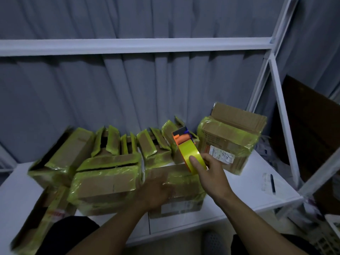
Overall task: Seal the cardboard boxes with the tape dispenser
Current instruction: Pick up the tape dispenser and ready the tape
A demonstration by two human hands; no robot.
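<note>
- At eight o'clock in my view a long box [42, 218] lies tilted at the near left edge of the desk [248, 190]; it is blurred.
- At its one o'clock a leaning box [62, 157] sits on the desk with yellow-green tape along its edges.
- At three o'clock of that one a closed box [104, 184] lies flat, banded in the same tape.
- At twelve o'clock of the closed box a row of open boxes [128, 144] stands against the grey curtain [128, 89]; their taped flaps stick up.
- My left hand [156, 190] lies palm down on the front box [187, 188], fingers straight and spread; the hand is blurred. This box sits just beside the closed box, at its three o'clock.
- The tape dispenser [187, 151] is raised at one o'clock of my left hand, over the front box's far right corner. It has an orange body and a yellow-green roll; whether it touches the box I cannot tell.
- My right hand [211, 170] grips the roll; the thumb lies across the tape face and the fingers curl behind.
- At one o'clock of my right hand a tall box [230, 137] stands on the desk, top flap up, label on its front.
- At three o'clock of that hand a pen [272, 183] lies on a paper slip [265, 183] near the desk's right edge.
- A white shelf frame [136, 46] crosses at twelve o'clock and runs down the right side.
</note>
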